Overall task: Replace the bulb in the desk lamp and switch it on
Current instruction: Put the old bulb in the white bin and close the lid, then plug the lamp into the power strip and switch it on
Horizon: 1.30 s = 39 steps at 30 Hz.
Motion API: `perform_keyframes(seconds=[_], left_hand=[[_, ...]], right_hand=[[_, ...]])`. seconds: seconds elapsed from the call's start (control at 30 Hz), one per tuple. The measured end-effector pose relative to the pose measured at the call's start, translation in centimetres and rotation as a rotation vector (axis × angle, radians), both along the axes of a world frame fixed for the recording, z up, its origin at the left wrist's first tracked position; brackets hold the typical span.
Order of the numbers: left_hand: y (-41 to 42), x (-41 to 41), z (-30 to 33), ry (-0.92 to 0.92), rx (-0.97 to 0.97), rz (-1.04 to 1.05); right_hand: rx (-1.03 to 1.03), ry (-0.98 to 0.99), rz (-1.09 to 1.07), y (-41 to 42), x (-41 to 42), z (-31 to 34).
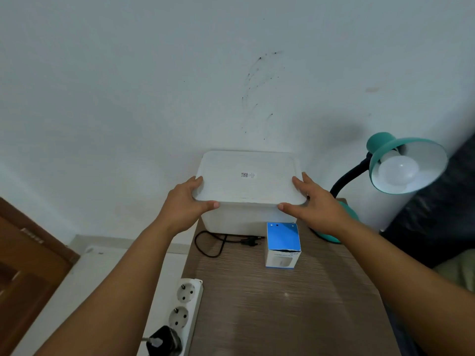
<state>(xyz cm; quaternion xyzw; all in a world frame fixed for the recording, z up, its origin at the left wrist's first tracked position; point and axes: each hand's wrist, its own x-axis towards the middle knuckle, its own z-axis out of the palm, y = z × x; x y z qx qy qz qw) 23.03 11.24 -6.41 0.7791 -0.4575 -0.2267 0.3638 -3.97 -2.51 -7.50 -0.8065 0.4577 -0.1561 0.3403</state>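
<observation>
Table [295,317] is carrying everything, with a white lidded bin [248,191] sitting at its far edge against the wall, and both hands are clamping the lid's near corners, left hand [189,201] and right hand [314,204] each pinching the rim between thumb and fingers, probably to lift it off. Lamp [401,163] is leaning in from the right, old bulb [397,172] in its shade. Bulb box [282,244] is standing just before the bin; plug [250,241] is lying loose beside it, unplugged, presumably for a safe swap.

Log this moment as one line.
hands: left and right gripping white box lid | lamp: bulb fitted, unlit | plug: on table, unplugged
</observation>
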Motion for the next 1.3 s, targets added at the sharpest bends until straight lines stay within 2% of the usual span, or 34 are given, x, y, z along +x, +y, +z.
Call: perform_keyframes(seconds=[0.3, 0.5, 0.63, 0.77, 0.87, 0.97, 1.1, 1.3], left_hand=[[-0.1, 0.6, 0.0, -0.018, 0.069, -0.032], [0.8, 0.3, -0.3, 0.037, 0.013, -0.015], [3.2, 0.1, -1.0, 0.059, -0.035, -0.002], [7.5, -0.3, -2.8, 0.053, 0.044, 0.083], [10.9, 0.0, -5.1, 0.084, 0.122, 0.058], [13.6, 0.3, -7.0, 0.183, 0.199, 0.022], [15.6, 0.7, -8.8, 0.263, 0.303, -0.051], [16.5, 1.1, -10.3, 0.349, 0.299, -0.091]], right_hand=[[-0.038, 0.142, 0.034, -0.1, 0.2, 0.4], [-0.018, 0.100, 0.032, 0.5, 0.2, 0.2], [-0.240, 0.063, -0.026, 2.6, -0.3, 0.3], [-0.420, -0.118, -0.058, 6.7, -0.6, -0.2], [-0.327, -0.132, 0.064, 10.1, 0.3, -1.5], [-0.177, -0.016, 0.129, 12.0, 2.6, -4.0], [-0.006, 0.100, 0.055, 12.7, 5.6, -8.0], [-0.037, 0.252, -0.017, 12.1, 9.0, -10.5]])
